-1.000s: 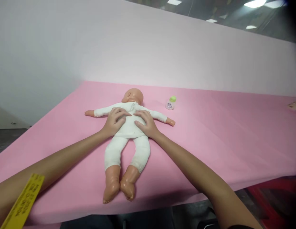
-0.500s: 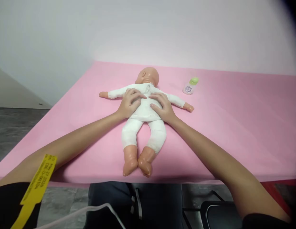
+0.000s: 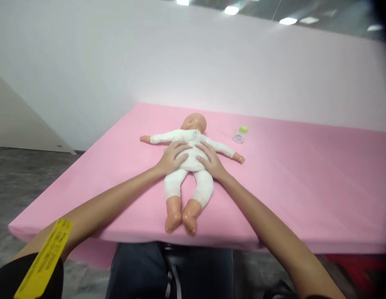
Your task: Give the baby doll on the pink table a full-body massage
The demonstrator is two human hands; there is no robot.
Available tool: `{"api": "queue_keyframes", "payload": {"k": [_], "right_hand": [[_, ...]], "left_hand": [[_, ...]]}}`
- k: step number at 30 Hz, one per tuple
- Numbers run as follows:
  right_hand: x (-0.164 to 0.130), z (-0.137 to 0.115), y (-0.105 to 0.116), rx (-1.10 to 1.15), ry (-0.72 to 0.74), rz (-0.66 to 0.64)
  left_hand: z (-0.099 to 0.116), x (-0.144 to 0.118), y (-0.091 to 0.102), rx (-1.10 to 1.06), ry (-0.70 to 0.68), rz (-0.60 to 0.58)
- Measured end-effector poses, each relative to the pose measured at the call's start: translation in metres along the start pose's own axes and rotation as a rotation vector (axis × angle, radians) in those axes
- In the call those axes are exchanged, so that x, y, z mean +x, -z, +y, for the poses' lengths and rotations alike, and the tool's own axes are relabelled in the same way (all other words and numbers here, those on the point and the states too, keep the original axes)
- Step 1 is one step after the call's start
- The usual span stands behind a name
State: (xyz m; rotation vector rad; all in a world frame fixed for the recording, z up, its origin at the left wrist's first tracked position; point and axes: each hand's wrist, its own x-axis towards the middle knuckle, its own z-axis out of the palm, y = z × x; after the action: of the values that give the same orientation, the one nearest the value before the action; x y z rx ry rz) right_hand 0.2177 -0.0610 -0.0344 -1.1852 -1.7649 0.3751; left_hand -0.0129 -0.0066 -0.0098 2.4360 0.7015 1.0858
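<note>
Doll: the baby doll (image 3: 188, 160) in a white suit lies face up on the pink counter (image 3: 305, 187), arms spread, feet at the near edge.
Left hand: your left hand (image 3: 172, 158) lies flat on the doll's belly, grip apart, fingers spread, clamped on nothing.
Right hand: your right hand (image 3: 210, 160) presses the doll's other side the same way, grip apart, fingertips almost meeting the left.
Bottle: a small green-capped bottle (image 3: 239, 135) lies beyond the doll's outstretched arm, near its head, apart from it.
Risk: the doll's feet reach the counter edge; a push toward you could slide it off, since flat palms hold nothing.
Risk two: a wide sweep past the doll's arm could roll the bottle.
</note>
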Motion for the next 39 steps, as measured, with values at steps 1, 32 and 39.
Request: {"api": "queue_keyframes", "payload": {"k": [1,32,39], "right_hand": [[0.000,-0.001,0.000,-0.002,-0.003,-0.009],[-0.001,-0.017,0.009,0.111,-0.037,-0.122],[-0.001,-0.018,0.011,0.082,-0.030,-0.142]], "left_hand": [[-0.001,0.001,0.001,-0.012,-0.011,0.013],[0.003,-0.009,0.006,-0.064,-0.016,0.132],[0.001,-0.009,0.006,-0.072,-0.015,0.078]]}}
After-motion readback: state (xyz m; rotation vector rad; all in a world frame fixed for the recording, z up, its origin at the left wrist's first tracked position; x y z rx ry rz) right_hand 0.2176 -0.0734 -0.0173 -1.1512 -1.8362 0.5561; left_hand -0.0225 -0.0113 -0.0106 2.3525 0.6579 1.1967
